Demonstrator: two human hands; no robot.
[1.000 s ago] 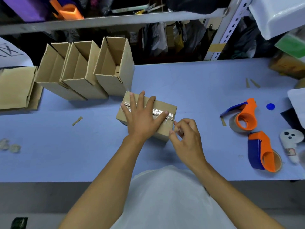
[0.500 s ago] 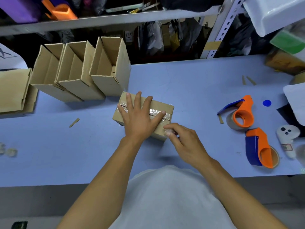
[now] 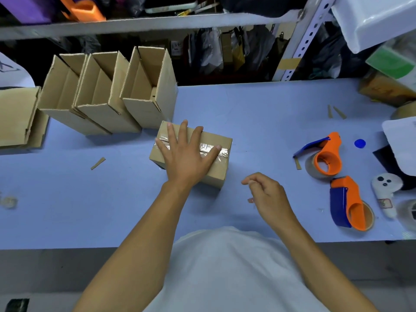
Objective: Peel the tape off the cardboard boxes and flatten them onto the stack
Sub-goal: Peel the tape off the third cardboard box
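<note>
Illumination is even and moderately bright across the bench [image 3: 258,113], apparently from overhead, with soft short shadows under the sealed box [image 3: 216,174] and the right hand [image 3: 267,197]. The clear tape [image 3: 221,150] returns a patchy glare, and the shelf recess [image 3: 225,55] behind sits dim. Wide-angle distortion bows the bench edges and the shelf, and the right hand's fingertips [image 3: 246,182] show slight motion blur.

left hand [image 3: 186,158] flat on taped box [image 3: 221,170] | right hand [image 3: 267,197] loosely curled, beside box
</note>
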